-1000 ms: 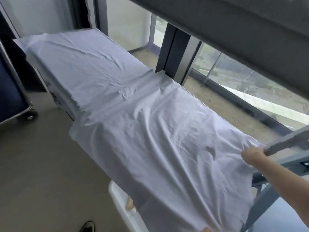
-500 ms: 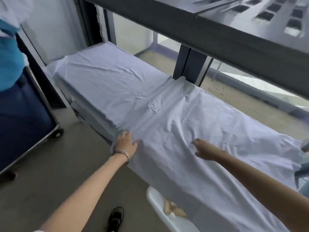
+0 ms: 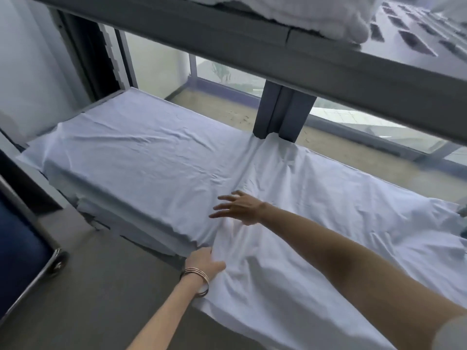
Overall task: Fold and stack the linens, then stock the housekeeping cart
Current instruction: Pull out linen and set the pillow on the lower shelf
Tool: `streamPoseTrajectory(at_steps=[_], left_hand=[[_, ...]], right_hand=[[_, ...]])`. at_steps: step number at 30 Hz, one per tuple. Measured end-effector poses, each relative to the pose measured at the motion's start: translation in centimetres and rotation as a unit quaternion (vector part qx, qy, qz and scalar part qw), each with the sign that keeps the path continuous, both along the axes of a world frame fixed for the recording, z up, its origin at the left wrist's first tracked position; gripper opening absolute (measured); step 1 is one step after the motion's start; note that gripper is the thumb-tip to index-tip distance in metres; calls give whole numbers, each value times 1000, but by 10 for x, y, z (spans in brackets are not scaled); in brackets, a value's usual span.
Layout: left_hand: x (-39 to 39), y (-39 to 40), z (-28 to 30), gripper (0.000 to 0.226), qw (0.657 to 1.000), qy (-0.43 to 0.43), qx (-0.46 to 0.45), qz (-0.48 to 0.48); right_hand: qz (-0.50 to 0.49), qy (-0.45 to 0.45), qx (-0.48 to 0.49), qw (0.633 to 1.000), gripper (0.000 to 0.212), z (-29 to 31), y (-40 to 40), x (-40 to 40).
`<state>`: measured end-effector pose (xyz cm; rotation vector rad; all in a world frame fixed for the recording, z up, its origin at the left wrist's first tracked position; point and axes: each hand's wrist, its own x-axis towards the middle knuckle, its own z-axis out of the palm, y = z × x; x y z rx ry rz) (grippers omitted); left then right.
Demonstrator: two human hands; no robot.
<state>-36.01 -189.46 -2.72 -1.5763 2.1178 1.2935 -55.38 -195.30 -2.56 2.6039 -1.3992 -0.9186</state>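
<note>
One stack of folded sheets [image 3: 131, 173] sits mid-left on the lower shelf. An unfolded white sheet [image 3: 316, 223] sprawls centre-right. Left hand [image 3: 202, 261] pinches its near edge at lower centre; right hand [image 3: 240, 207] hovers open, fingers spread. Folding looks barely begun; cart stocking remains.

Wide grey shelf surface [image 3: 106, 101] under a grey upper shelf beam [image 3: 252, 41]. Pale blue-white loose sheet [image 3: 328, 223] spread across the right part, wrinkled, its near edge hanging over the front. Stack of folded pale blue linens [image 3: 131, 160] on the left part, layered edges showing at the front. Left hand [image 3: 202, 261], thin metal bangles [image 3: 195, 275] on the wrist, fingers tucked at the sheet's edge beside the stack. Right hand [image 3: 240, 207] spread flat, fingers splayed, just over the sheet near the stack. White folded towel [image 3: 316, 13] on the upper shelf. Dark blue wheeled bin [image 3: 20, 253] far left.
</note>
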Motion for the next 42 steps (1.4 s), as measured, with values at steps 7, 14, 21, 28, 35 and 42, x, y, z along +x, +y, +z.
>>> streamPoseTrajectory(at_steps=[7,14,21,28,35,42], left_hand=[[-23,16,63,36,982,64,-121,-127],[-53,54,93,25,947,74,-214,-230],[-135,140,124,15,923,101,-219,-300],[-236,265,124,25,904,150,-185,-355],[-307,379,93,31,876,139,-100,-451],[-317,404,81,38,881,148,-105,-437]], right_hand=[[-26,180,58,982,45,56,-40,-36],[-68,186,3,980,12,80,7,-137],[-169,-9,-117,979,24,88,119,-246],[-176,-37,-161,970,19,98,267,-352],[-213,97,-70,970,43,46,406,-416],[-212,149,-118,959,47,63,424,-417]])
